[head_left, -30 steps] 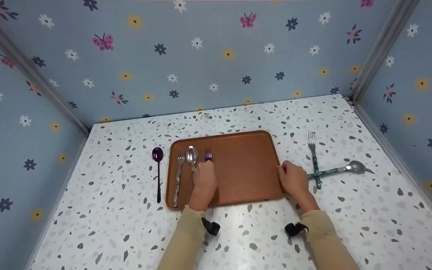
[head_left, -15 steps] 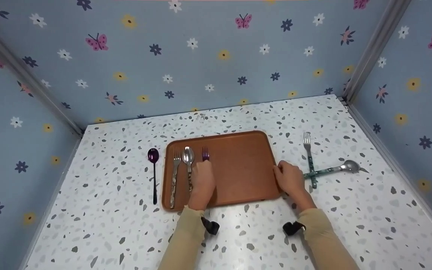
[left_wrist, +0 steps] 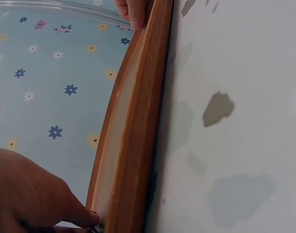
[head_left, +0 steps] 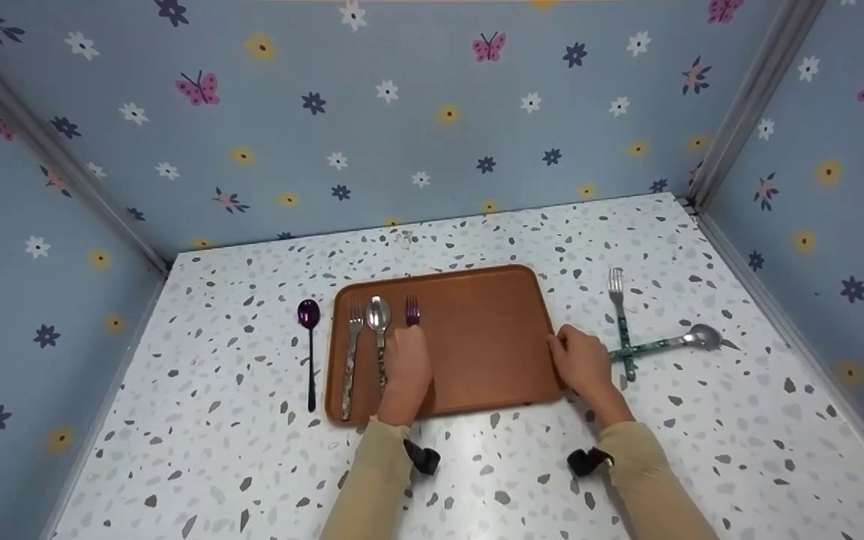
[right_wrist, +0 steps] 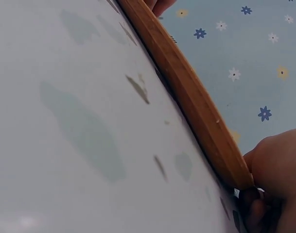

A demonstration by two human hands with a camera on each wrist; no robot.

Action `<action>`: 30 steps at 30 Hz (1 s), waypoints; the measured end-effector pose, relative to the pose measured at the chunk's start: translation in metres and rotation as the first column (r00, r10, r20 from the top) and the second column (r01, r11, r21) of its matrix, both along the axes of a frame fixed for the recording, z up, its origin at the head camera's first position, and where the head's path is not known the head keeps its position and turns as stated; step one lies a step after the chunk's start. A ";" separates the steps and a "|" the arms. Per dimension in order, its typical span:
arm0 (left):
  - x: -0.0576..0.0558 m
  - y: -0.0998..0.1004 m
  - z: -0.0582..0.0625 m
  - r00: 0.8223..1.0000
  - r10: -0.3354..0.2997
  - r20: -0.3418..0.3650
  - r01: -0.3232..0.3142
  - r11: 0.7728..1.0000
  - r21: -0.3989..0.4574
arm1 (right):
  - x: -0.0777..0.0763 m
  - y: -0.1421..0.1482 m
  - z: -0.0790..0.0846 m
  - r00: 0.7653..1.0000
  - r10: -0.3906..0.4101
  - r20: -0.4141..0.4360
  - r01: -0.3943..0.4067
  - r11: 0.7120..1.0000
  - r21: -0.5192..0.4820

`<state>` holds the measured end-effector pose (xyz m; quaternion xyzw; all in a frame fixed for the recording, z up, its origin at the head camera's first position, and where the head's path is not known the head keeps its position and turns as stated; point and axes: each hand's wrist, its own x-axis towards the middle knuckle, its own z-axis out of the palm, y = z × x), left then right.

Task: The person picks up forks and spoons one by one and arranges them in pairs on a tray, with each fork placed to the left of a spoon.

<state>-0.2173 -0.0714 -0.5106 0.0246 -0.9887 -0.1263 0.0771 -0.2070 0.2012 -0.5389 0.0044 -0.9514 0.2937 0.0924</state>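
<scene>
In the head view a brown tray [head_left: 488, 337] lies on the speckled table. My left hand [head_left: 408, 371] is over its left half, thumb and fingers pinching a purple fork [head_left: 412, 309] whose tines point away from me; the hand covers its handle. Left of that hand, a silver spoon [head_left: 378, 313] and a silver fork [head_left: 354, 330], both with patterned handles, lie side by side on the tray. My right hand [head_left: 583, 364] grips the tray's right edge. In the right wrist view, its fingers curl at the tray's corner [right_wrist: 235, 170].
A dark purple long-handled spoon [head_left: 310, 315] lies on the table left of the tray. To the right, a green-handled fork [head_left: 619, 307] and a green-handled spoon [head_left: 702, 337] cross each other close to my right hand. Flower-patterned walls [head_left: 432, 142] enclose the table's back and sides.
My left hand has shifted slightly rightward on the tray, showing more of the silver spoon's handle. My right hand has kept its hold on the tray's edge.
</scene>
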 end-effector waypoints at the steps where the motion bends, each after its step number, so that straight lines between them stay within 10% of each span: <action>1: 0.001 0.000 0.000 1.000 0.000 0.002 0.000 1.000 0.013 | 0.000 0.000 0.000 1.000 0.000 0.002 0.000 1.000 -0.004; 30: 0.003 -0.007 -0.001 0.999 -0.049 -0.001 0.049 0.991 0.121 | 0.001 0.000 -0.002 1.000 -0.016 -0.020 0.016 1.000 -0.008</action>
